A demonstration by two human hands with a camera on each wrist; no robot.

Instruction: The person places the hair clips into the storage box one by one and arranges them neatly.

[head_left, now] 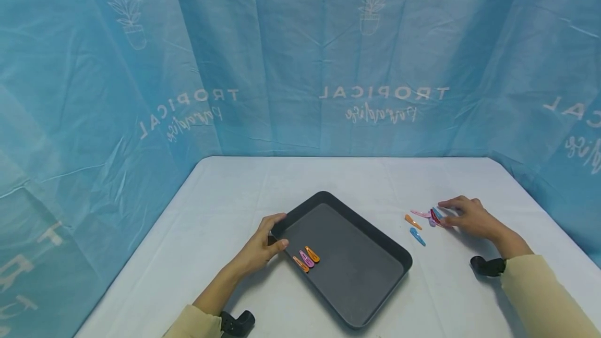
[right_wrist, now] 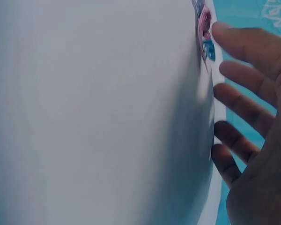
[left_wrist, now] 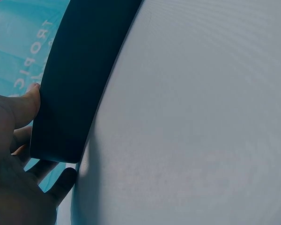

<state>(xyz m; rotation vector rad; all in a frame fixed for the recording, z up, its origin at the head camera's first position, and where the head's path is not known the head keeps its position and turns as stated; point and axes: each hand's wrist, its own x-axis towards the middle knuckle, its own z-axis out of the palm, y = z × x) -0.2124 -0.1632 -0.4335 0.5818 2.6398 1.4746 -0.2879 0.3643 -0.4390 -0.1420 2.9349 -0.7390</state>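
Observation:
A dark grey tray (head_left: 349, 265) lies askew on the white table. My left hand (head_left: 262, 241) grips its left corner, thumb over the rim and the other fingers along the outside. Inside the tray, close to that corner, sit an orange snap hair clip (head_left: 301, 264), a purple one (head_left: 307, 258) and another orange one (head_left: 312, 254), side by side. My right hand (head_left: 471, 218) hovers at a small heap of hair clips (head_left: 433, 216), in red, blue, pink and purple. Its fingers are loosely spread, the thumb nearest the blue clip (right_wrist: 209, 50); no clip shows in its grasp.
A loose orange clip (head_left: 413, 221) and a loose blue clip (head_left: 417, 236) lie between the heap and the tray. Blue printed curtains (head_left: 324, 56) stand behind and beside the white tabletop (head_left: 263, 181).

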